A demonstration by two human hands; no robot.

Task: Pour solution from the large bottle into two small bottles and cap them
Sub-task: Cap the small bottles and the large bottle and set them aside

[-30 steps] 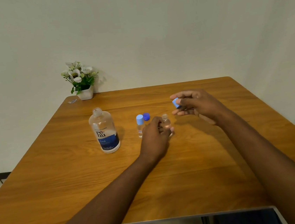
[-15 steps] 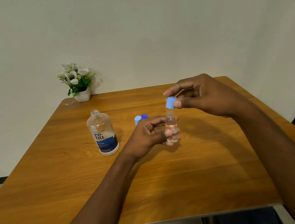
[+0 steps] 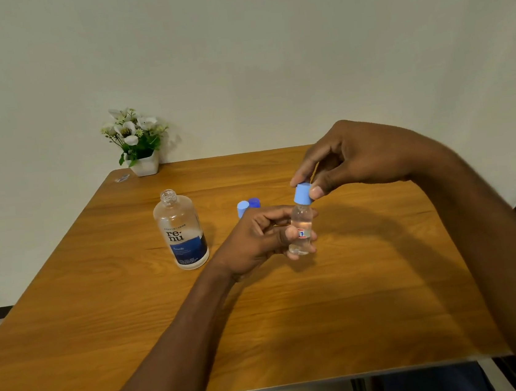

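**Head view: cap meets bottle above the table**

Head camera looks down on a wooden table (image 3: 360, 312) against a pale wall. At the far left corner sits a white pot of flowers (image 3: 138, 141), and just beside it a small silvery scrap (image 3: 122, 178) too tiny to identify. Both are well apart from the action.

Nearer in, the big bottle (image 3: 181, 229) stands upright with its neck open and no cap on it. It is clear plastic with a blue label, and the liquid level is hard to read through it. Between it and the hands, a pale blue capped top (image 3: 242, 208) peeks over the left hand's knuckles, the bottle beneath it hidden. Touching or just behind that is a darker blue cap (image 3: 254, 202); which one, I can't tell.

Now the main event. The left hand (image 3: 255, 240) is wrapped around the small bottle (image 3: 301, 229), holding it upright just above the table, fingers covering much of its left side. It is clear, with clear liquid inside and a little red and blue sticker low down. The right hand (image 3: 352, 159) comes in from above, thumb and forefinger pinching the light blue cap (image 3: 302, 193), which sits on the bottle's neck, tilted slightly.
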